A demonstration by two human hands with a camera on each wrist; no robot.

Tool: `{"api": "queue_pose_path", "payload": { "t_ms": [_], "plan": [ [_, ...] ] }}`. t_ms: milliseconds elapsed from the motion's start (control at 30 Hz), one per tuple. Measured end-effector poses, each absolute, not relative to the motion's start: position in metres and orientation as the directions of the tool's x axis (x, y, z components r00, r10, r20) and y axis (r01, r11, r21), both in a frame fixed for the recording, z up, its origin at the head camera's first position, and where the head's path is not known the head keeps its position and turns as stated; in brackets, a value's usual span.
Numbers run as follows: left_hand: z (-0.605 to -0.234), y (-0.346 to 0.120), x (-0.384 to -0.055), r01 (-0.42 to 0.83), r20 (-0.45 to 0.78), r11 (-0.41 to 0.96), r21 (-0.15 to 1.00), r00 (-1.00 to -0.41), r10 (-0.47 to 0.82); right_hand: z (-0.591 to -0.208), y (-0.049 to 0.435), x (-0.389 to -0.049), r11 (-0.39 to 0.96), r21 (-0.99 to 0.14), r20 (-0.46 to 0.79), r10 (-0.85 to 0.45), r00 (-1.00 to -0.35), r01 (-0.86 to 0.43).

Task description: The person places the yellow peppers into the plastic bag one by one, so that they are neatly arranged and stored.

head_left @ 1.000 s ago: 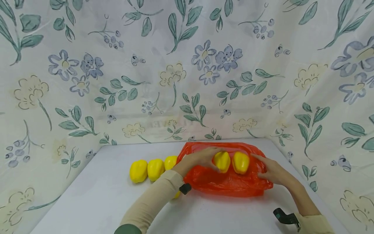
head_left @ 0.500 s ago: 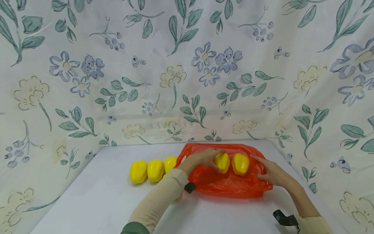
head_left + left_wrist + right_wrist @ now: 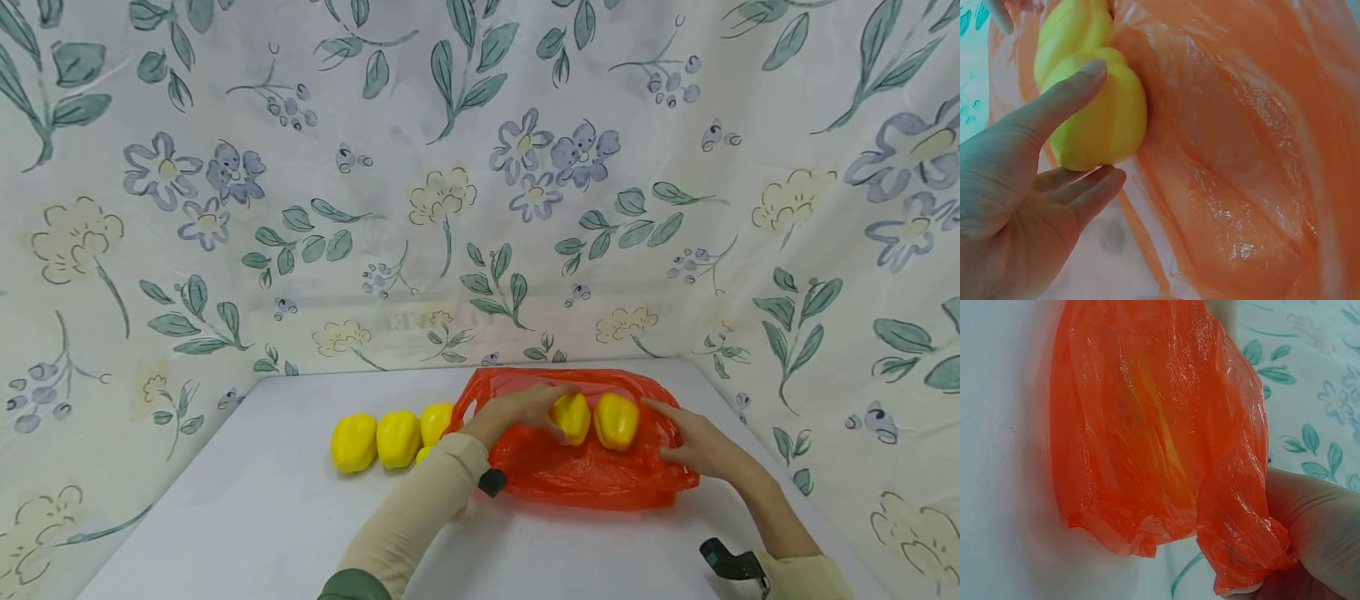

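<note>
My left hand [image 3: 525,410] reaches over the red plastic bag [image 3: 592,483] and grips a yellow bell pepper [image 3: 573,418]. In the left wrist view the thumb lies across the top of this bell pepper [image 3: 1113,119] and the fingers are under its near end. A second yellow bell pepper [image 3: 617,422] sits right beside it on the bag's right. My right hand [image 3: 701,443] holds the bag's right side. Seen from the right wrist, that hand [image 3: 1319,534] pinches a gathered corner of the bag [image 3: 1104,469], and yellow shows faintly through the plastic.
More yellow bell peppers stand left of the bag: one at the far left [image 3: 354,442], one beside it [image 3: 398,437], and others partly behind the left sleeve [image 3: 420,508]. The white table [image 3: 225,500] ends at a floral curtain [image 3: 420,292] behind and at the right.
The left forearm has shifted slightly to the right, covering more of the bell peppers near it. Both hands keep their holds, and the two bell peppers on the bag stay put.
</note>
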State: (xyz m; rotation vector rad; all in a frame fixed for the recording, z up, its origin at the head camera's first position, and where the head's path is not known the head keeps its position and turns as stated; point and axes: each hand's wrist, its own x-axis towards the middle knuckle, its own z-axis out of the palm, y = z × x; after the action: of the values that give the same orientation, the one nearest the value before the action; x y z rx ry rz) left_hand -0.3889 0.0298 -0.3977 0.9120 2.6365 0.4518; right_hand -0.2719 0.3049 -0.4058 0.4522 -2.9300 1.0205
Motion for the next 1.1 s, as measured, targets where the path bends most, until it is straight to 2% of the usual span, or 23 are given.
{"api": "queue_pose_path", "payload": {
  "t_ms": [367, 767, 1100],
  "plan": [
    [-0.403, 0.024, -0.392, 0.498, -0.183, 0.751, 0.433, -0.768, 0.614, -0.406, 0.305, -0.271, 0.736, -0.617, 0.103, -0.275, -0.956, -0.279],
    [-0.404, 0.019, -0.393, 0.512, -0.186, 0.753, 0.412, -0.762, 0.62, -0.406, 0.304, -0.271, 0.736, -0.621, 0.091, -0.272, -0.958, -0.269],
    [-0.386, -0.008, -0.384, 0.671, -0.106, 0.637, 0.378, -0.653, 0.75, -0.406, 0.304, -0.271, 0.739, -0.617, 0.09, -0.276, -0.957, -0.271]
  ]
}}
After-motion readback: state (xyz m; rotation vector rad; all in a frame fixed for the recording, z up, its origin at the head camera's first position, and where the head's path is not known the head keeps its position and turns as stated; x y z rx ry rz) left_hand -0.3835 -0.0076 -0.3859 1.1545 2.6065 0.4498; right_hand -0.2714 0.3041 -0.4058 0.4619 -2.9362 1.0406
